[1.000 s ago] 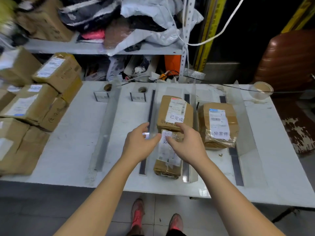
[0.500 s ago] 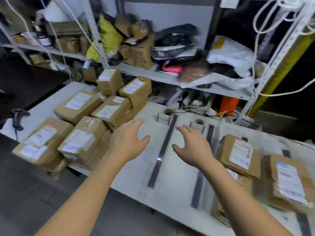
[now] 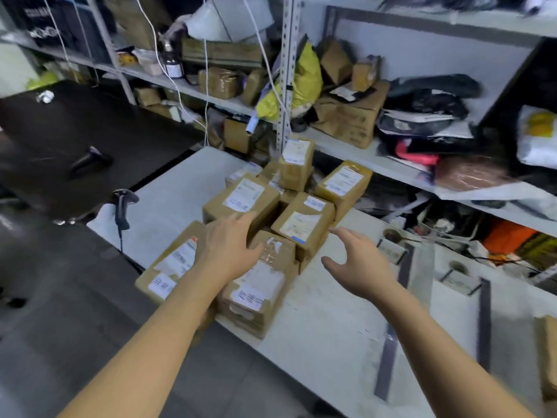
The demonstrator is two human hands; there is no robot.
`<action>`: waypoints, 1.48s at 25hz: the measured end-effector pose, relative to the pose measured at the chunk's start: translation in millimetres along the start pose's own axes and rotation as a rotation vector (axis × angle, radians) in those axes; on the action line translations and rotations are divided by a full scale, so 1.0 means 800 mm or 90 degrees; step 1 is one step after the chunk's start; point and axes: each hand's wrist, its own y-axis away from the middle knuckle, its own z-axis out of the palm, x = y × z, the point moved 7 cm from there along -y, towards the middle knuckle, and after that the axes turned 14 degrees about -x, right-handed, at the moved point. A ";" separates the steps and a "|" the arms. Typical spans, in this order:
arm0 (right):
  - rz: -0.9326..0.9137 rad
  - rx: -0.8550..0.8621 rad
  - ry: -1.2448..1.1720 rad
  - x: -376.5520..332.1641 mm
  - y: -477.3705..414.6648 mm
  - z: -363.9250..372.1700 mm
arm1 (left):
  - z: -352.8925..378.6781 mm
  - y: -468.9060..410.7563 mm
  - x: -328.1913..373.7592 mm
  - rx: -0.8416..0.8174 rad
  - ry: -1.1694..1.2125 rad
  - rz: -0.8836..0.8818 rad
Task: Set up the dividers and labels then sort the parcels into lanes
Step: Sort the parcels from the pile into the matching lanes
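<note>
You are sorting: your left hand point(image 3: 230, 247) and right hand point(image 3: 358, 267), both spread open and holding nothing, are hovering at the parcel pile point(image 3: 262, 224) on the table's point(image 3: 316, 321) left. Next, you'll likely be clasping one box.

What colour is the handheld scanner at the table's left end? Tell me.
Black, on a white patch; the handheld scanner shows best in the head view.

A handheld scanner point(image 3: 122, 206) is stood at the far left corner of the white table point(image 3: 316, 321). Behind the table, a metal shelf rack point(image 3: 284, 70) is loaded with a yellow bag point(image 3: 307, 76), a dark bottle point(image 3: 172, 63) and an orange object point(image 3: 506, 236).
</note>
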 end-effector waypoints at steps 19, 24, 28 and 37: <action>0.204 -0.140 -0.452 -0.109 -0.285 0.129 | 0.057 -0.268 -0.199 -0.237 0.216 -0.092; 0.329 -0.087 -0.567 -0.124 -0.301 0.160 | 0.082 -0.290 -0.212 -0.299 0.380 -0.061; 0.365 -0.033 -0.591 -0.135 -0.296 0.159 | 0.081 -0.294 -0.218 -0.307 0.413 -0.008; 0.282 0.112 -0.634 -0.176 -0.255 0.055 | -0.022 -0.287 -0.189 -0.204 0.362 0.120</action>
